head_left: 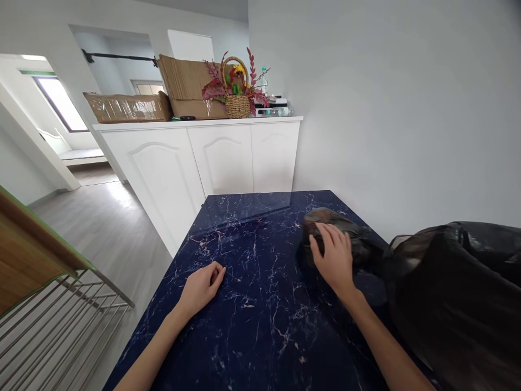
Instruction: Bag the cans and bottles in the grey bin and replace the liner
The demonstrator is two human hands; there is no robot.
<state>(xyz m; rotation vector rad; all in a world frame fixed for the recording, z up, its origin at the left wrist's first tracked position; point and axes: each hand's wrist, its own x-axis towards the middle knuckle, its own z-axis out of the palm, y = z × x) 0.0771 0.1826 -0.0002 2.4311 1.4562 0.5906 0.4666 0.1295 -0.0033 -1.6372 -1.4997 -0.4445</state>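
My right hand point(332, 255) lies on top of a dark bundle wrapped in black plastic point(350, 233) on the dark blue marble table point(252, 315), fingers spread flat over it. My left hand point(201, 288) rests on the bare tabletop to the left, fingers loosely curled under, with nothing in it. A large black plastic bag point(456, 293) sits at the table's right side, close to my right forearm and joined to the bundle by crumpled plastic.
A white cabinet point(195, 157) stands behind the table, carrying cardboard boxes point(130, 107), a wicker flower basket point(237, 89) and bottles point(277, 111). A wall runs along the right. A wooden board over a metal rack point(52, 304) is at the left, with grey floor between.
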